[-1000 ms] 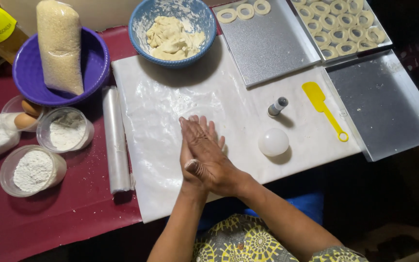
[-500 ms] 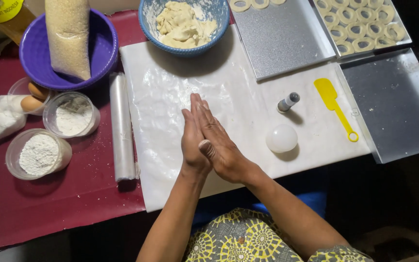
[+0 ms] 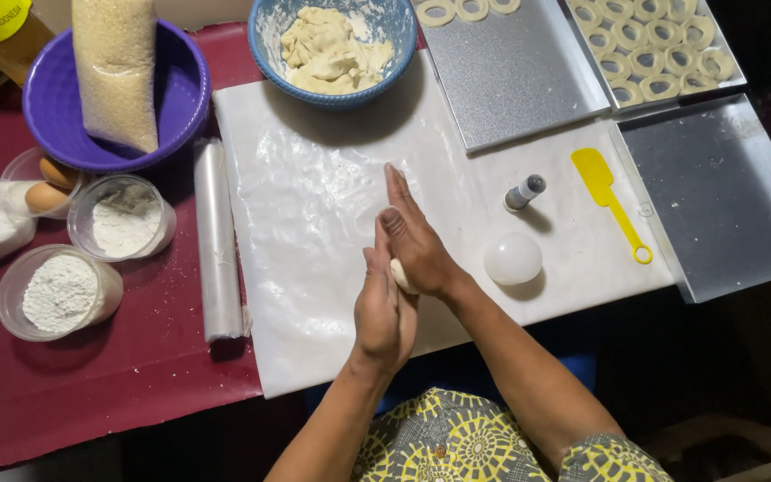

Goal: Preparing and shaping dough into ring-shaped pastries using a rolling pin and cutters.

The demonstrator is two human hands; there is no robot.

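Over the white sheet (image 3: 332, 223) that covers the middle of the table: left hand (image 3: 384, 308) and right hand (image 3: 417, 245), palms pressed together with fingers straight, a small pale piece of dough (image 3: 400, 275) clamped between them and showing only at the gap near the heels of the palms. Right hand sits further from the body, its fingertips pointing toward the far edge; left hand lies nearer, offset behind it. At the far edge of the sheet: blue bowl (image 3: 271, 45) holding a heap of pale dough. Just right of the hands, on the sheet: white ball-shaped object (image 3: 512, 258); beyond it a small bottle with a dark cap (image 3: 525, 192), lying tilted; further right a yellow spatula (image 3: 607, 196) with a ring at the handle end. Far right: three metal trays, one (image 3: 510, 80) with rings of dough at its far rim only, one (image 3: 653, 54) filled with rows of rings, one (image 3: 725, 196) bare. Left of the sheet, on the red tablecloth (image 3: 91, 375): roll of clear film (image 3: 218, 241) lying along the sheet's edge; two tubs of white powder (image 3: 60, 293); eggs (image 3: 51, 187) in a clear cup; purple bowl (image 3: 55, 116) holding a bag of pale grains (image 3: 118, 67).
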